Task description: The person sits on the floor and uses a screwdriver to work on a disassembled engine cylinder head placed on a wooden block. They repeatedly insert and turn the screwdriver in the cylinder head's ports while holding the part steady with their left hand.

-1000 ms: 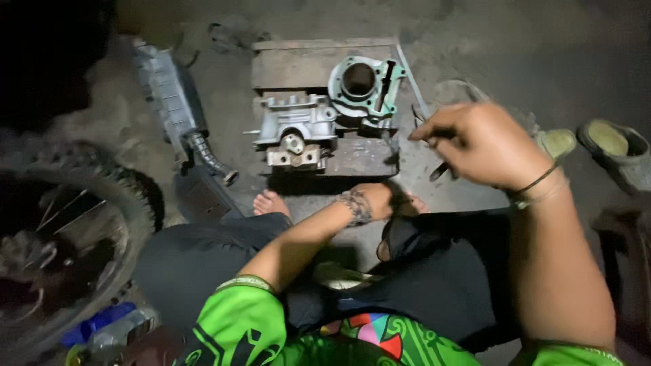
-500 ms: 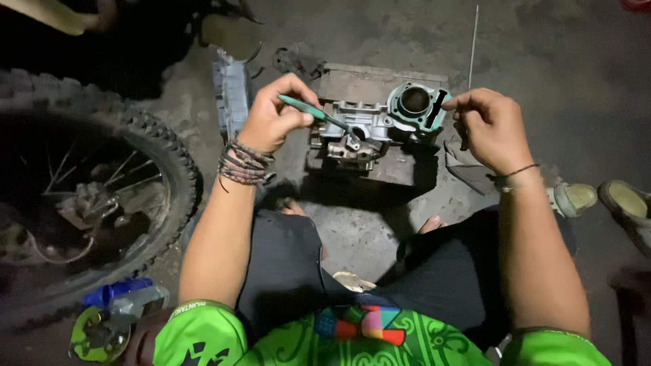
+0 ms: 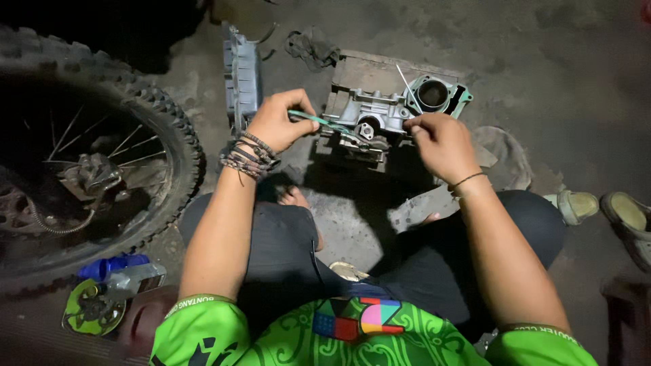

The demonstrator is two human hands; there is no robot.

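over the engine head (image 3: 369, 122) | left hand (image 3: 277, 125) fingers pinch green strip (image 3: 319, 121), long axis left-right | right hand (image 3: 437, 142) fingers closed on its other end

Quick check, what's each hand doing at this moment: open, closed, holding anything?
Left hand: closed, pinching a thin green tool by its handle.
Right hand: fingers curled at the metal engine part; whether it grips anything cannot be told.

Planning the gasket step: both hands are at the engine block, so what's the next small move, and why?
Probably lower the green gasket strip onto the engine block. The left hand holds the strip's end just beside the casting, the right hand already rests on the block, and the strip looks not yet seated.
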